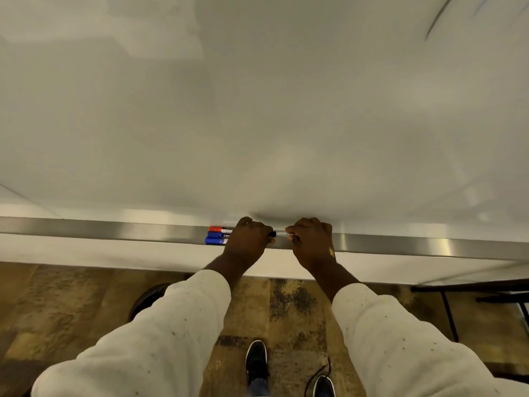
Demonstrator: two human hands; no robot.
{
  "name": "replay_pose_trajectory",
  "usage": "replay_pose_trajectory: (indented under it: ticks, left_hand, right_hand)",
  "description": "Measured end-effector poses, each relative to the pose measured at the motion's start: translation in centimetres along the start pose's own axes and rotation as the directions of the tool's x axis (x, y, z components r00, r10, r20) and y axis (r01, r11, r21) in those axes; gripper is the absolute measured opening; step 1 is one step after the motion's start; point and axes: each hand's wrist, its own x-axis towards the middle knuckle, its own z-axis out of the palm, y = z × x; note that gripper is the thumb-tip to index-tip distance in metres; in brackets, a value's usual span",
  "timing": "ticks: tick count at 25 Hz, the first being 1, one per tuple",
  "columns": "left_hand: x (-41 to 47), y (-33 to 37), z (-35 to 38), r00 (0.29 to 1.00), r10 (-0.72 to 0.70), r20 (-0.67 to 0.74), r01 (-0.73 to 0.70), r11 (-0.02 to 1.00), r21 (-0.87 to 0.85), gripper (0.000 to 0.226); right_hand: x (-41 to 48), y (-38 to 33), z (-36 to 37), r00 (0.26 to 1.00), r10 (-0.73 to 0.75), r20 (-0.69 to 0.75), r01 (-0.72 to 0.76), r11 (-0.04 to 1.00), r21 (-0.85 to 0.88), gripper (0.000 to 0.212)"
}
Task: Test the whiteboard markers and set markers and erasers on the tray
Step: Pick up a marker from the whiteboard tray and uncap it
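A long metal tray (114, 230) runs under the whiteboard (257, 110). On it lie a red marker (219, 229) and two blue markers (217, 234), side by side, their right ends hidden under my left hand (247, 239). Both hands sit over the tray with curled fingers. Between them shows a short stretch of a marker (277, 234), black towards the left and clear towards the right. My left hand grips its dark end and my right hand (310, 240) grips its clear end.
The whiteboard carries dark pen strokes (438, 18) at the top right. A black metal stand (469, 290) is at the right near the floor. A round dark object (148, 299) sits on the patterned floor at my left. My shoes (256, 359) are below.
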Motion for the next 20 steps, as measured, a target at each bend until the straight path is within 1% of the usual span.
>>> replay_pose_trajectory:
  ticks: [4,6,9,13,17,19,20]
  left_hand:
    - [-0.4,-0.3,2.0,0.999,-0.030,0.021,0.030,0.999,0.029,0.015]
    - [-0.6,-0.6,2.9,1.000,-0.031,0.001,0.031,0.999,0.021,0.013]
    - [-0.8,-0.9,3.8,0.999,0.011,-0.048,-0.012,1.000,-0.020,0.012]
    - [-1.6,-0.9,5.5,0.999,0.014,-0.040,-0.016,0.999,-0.048,0.033]
    - [-2.4,-0.4,5.9,0.998,-0.022,0.055,0.026,0.997,-0.068,0.057]
    - [-2.4,-0.3,5.6,0.994,-0.034,0.103,0.041,0.996,-0.073,0.071]
    - [-2.4,-0.2,5.5,0.993,-0.037,0.114,0.046,0.996,-0.071,0.075]
  right_hand:
    - [0.1,-0.2,2.2,0.997,0.051,0.058,-0.048,0.997,-0.055,0.029]
    - [0.3,0.0,3.5,0.994,0.088,0.066,-0.085,0.995,-0.049,0.028]
    - [0.7,0.3,5.0,0.991,0.110,0.074,-0.106,0.993,-0.059,0.028]
    - [1.1,0.5,6.5,0.992,0.091,0.084,-0.087,0.995,-0.049,0.030]
    - [0.9,0.6,7.2,0.986,0.071,0.148,-0.065,0.997,-0.044,0.035]
    - [0.5,0.9,7.1,0.987,0.056,0.151,-0.054,0.998,-0.014,0.036]
    - [0.3,1.1,7.1,0.988,0.048,0.144,-0.049,0.999,0.009,0.035]
